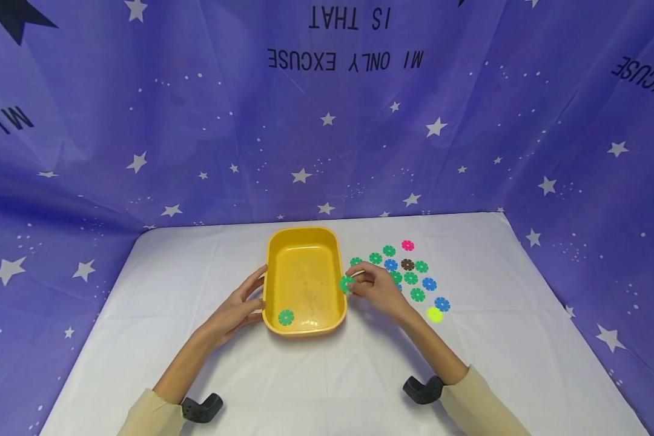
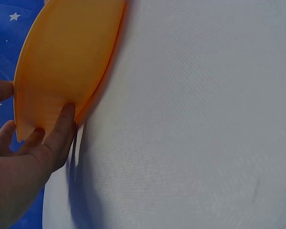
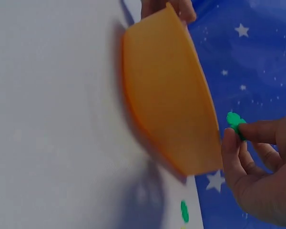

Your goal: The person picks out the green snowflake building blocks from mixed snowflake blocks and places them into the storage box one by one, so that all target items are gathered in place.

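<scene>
My right hand (image 1: 378,289) pinches a green flower-shaped disc (image 1: 346,284) between thumb and fingers, at the right rim of a yellow tray (image 1: 305,332). In the right wrist view the disc (image 3: 234,121) shows edge-on above the rim. Spread along the tray's left side, my left hand (image 1: 241,310) touches the outer wall with its fingertips, as the left wrist view of the tray wall (image 2: 69,52) also shows. Another green disc (image 1: 286,317) lies inside the tray, in its near left corner.
Right of the tray, several loose discs lie on the white tablecloth (image 1: 327,387): green (image 1: 417,295), blue (image 1: 442,304), a brown one (image 1: 407,264), a pink one (image 1: 407,245) and a yellow one (image 1: 435,314). A purple starred curtain (image 1: 300,139) hangs behind the table.
</scene>
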Demonstrator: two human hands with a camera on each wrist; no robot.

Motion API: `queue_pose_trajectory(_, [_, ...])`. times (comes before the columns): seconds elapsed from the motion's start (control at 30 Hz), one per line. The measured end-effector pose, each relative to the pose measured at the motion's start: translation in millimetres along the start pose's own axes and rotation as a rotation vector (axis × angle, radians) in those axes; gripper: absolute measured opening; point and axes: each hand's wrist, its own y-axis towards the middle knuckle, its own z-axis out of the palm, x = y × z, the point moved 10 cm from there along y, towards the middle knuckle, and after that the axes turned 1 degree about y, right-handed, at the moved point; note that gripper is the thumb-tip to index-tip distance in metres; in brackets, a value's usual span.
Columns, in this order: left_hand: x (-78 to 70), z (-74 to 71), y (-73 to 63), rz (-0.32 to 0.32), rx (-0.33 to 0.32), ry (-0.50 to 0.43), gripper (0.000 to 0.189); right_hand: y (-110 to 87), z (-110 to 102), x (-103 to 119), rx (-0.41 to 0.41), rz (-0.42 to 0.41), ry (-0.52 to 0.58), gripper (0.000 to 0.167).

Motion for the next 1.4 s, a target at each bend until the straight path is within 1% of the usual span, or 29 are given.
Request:
queue_pose_trajectory(0.1, [-0.5,0.7,-0.1,0.009,0.012,-0.006,0.086,8.9,20.1,9.6,0.044,-0.003,0.032,0.024])
queue_pose_trajectory(0.17, [-0.5,1.3,-0.1,0.015,0.024,-0.01,0.087,14.0,31.6,14.2,0.05,0.005,0.019,0.023])
queue_pose_trajectory(0.3, [0.3,1.7,0.8,0.018,0.027,-0.028,0.087,22.5,52.4,19.9,0.057,0.035,0.011,0.021])
queue_pose_trajectory(0.4, [1.7,2.1,1.4,0.012,0.025,-0.042,0.088,28.6,66.4,19.3,0.073,0.05,0.013,0.02])
queue_pose_trajectory(0.6, [1.9,2.6,1.4,0.009,0.021,-0.051,0.089,41.2,87.5,7.7,0.083,0.094,0.008,0.019])
queue_pose_trajectory(0.77, [2.3,2.8,1.0,0.003,0.021,-0.048,0.089,47.1,101.7,-4.8,0.092,0.147,-0.043,0.019])
queue_pose_trajectory(0.87, [2.1,2.6,0.5,-0.001,0.022,-0.042,0.089,50.0,109.3,-10.7,0.107,0.162,-0.069,0.02])
queue_pose_trajectory(1.0, [1.8,3.0,-0.1,-0.004,0.023,-0.043,0.088,52.9,114.5,-16.0,0.102,0.172,-0.115,0.019])
queue_pose_trajectory(1.1, [2.0,2.5,-0.5,-0.006,0.02,-0.04,0.088,53.7,117.3,-19.3,0.105,0.194,-0.158,0.019])
queue_pose_trajectory(1.23, [2.6,1.7,0.0,-0.005,0.018,-0.039,0.088,54.1,120.9,-21.3,0.126,0.205,-0.218,0.021])
queue_pose_trajectory(1.4, [2.6,2.1,0.2,0.002,0.026,-0.039,0.089,54.7,123.2,-20.7,0.145,0.177,-0.302,0.022])
